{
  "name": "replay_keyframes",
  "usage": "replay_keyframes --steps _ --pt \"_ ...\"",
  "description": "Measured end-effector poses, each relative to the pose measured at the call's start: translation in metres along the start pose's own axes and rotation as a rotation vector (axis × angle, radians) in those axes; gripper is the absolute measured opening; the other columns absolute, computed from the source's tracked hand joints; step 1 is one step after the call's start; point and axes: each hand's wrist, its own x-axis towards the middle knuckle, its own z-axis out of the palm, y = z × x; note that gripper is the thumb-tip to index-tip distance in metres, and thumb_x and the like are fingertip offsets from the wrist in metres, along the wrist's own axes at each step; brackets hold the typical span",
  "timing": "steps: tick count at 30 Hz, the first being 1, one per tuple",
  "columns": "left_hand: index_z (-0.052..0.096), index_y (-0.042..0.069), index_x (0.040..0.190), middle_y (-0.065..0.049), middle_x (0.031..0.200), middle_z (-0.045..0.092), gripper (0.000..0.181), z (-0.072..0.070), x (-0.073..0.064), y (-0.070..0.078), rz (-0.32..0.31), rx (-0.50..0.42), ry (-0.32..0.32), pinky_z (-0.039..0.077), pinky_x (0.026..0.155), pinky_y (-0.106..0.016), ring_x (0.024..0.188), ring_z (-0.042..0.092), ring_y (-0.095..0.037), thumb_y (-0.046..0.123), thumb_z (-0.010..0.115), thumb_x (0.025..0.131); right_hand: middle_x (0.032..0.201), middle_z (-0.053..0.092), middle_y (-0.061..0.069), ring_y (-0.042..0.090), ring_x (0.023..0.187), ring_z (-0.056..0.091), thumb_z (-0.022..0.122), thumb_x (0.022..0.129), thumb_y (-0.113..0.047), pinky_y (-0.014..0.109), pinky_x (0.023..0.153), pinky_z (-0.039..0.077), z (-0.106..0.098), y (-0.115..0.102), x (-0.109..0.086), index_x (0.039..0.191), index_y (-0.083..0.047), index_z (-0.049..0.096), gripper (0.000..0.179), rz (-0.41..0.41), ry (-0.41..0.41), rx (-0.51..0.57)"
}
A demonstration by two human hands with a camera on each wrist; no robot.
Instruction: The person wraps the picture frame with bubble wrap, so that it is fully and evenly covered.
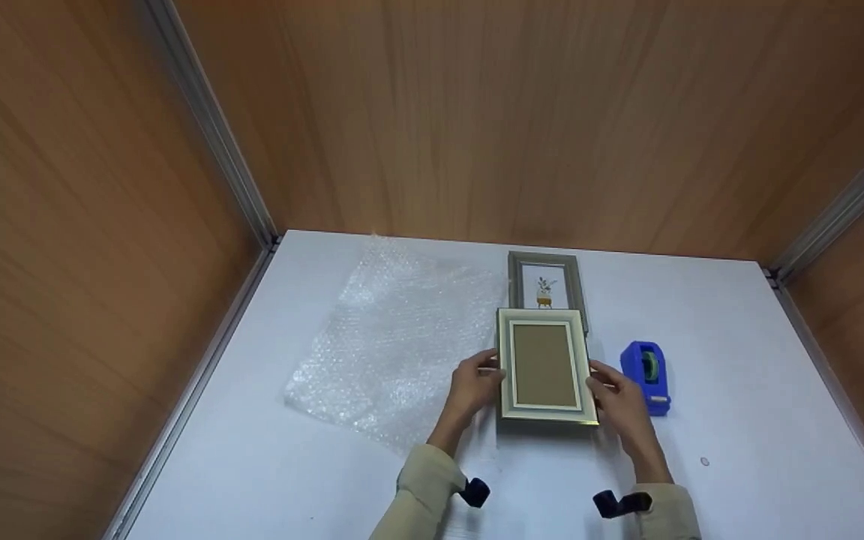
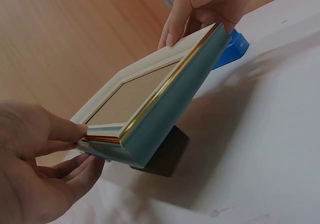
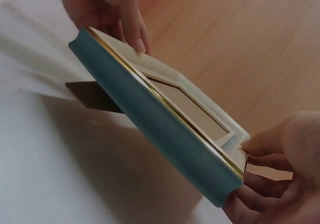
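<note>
Both hands hold a cream picture frame (image 1: 544, 415) with a gold edge and a plain brown panel inside, raised off the table. The left hand (image 1: 472, 384) pinches its left side, thumb on the front and fingers beneath. On the opposite side, the right hand (image 1: 622, 403) grips the edge the same way. In the left wrist view, a dark stand flap (image 2: 165, 154) juts out from the frame's back. Behind it lies a grey-brown picture frame (image 1: 578, 289) with a plant picture, its lower part covered by the cream one.
A sheet of bubble wrap (image 1: 394, 330) is spread on the white table (image 1: 214, 450), left of the frames. To the right stands a blue tape dispenser (image 1: 653, 390) with a green roll. Wooden panels (image 1: 477, 127) wall the table at the back and sides.
</note>
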Motion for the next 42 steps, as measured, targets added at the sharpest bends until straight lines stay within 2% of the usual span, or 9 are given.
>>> replay_keyframes --steps 6,13,23,29,33,42 --pt "0.056 0.005 0.125 -0.007 0.103 0.064 0.041 -0.006 0.004 0.005 -0.006 -0.005 0.007 0.052 0.076 -0.026 0.09 0.063 -0.015 0.008 0.063 0.085 0.124 0.053 0.017 0.02 0.102 0.054 0.052 0.094 -0.017 0.021 0.076 0.051 0.004 -0.009 0.004 0.133 -0.007 0.048 0.041 -0.023 0.022 0.008" --pt "0.056 0.005 0.126 -0.009 0.104 0.064 0.043 -0.016 0.006 0.012 0.007 -0.04 0.029 0.052 0.077 -0.028 0.092 0.063 -0.017 0.01 0.064 0.084 0.127 0.053 0.016 0.022 0.111 0.052 0.053 0.094 -0.017 0.022 0.083 0.05 0.009 -0.021 0.007 0.13 -0.005 0.05 0.038 -0.026 0.032 0.055" --pt "0.055 0.006 0.127 -0.008 0.106 0.064 0.042 -0.034 0.011 0.021 0.018 -0.083 0.068 0.052 0.077 -0.027 0.091 0.062 -0.014 0.011 0.063 0.085 0.124 0.056 0.013 0.019 0.11 0.054 0.055 0.093 -0.018 0.019 0.083 0.049 0.021 -0.042 0.01 0.126 -0.006 0.055 0.035 -0.077 0.06 0.097" --pt "0.055 0.005 0.127 -0.009 0.109 0.063 0.041 -0.048 0.013 0.022 0.012 -0.126 0.093 0.052 0.08 -0.028 0.095 0.061 -0.016 0.011 0.062 0.087 0.131 0.051 0.011 0.021 0.116 0.051 0.052 0.094 -0.01 0.02 0.087 0.048 0.029 -0.05 0.014 0.131 -0.008 0.051 0.038 -0.152 -0.02 0.159" --pt "0.054 0.004 0.127 -0.01 0.111 0.062 0.041 -0.06 0.013 0.022 0.002 -0.152 0.107 0.051 0.084 -0.033 0.097 0.06 -0.017 0.011 0.061 0.087 0.13 0.051 0.011 0.023 0.112 0.053 0.051 0.092 -0.005 0.023 0.082 0.05 0.038 -0.055 0.016 0.132 -0.008 0.05 0.041 -0.196 -0.068 0.183" --pt "0.055 0.003 0.125 -0.011 0.11 0.062 0.039 -0.081 0.014 0.017 -0.003 -0.165 0.167 0.051 0.082 -0.029 0.096 0.059 -0.019 0.007 0.06 0.087 0.131 0.051 0.01 0.022 0.109 0.055 0.051 0.091 -0.005 0.023 0.082 0.05 0.062 -0.063 0.025 0.132 -0.006 0.05 0.041 -0.205 -0.095 0.166"
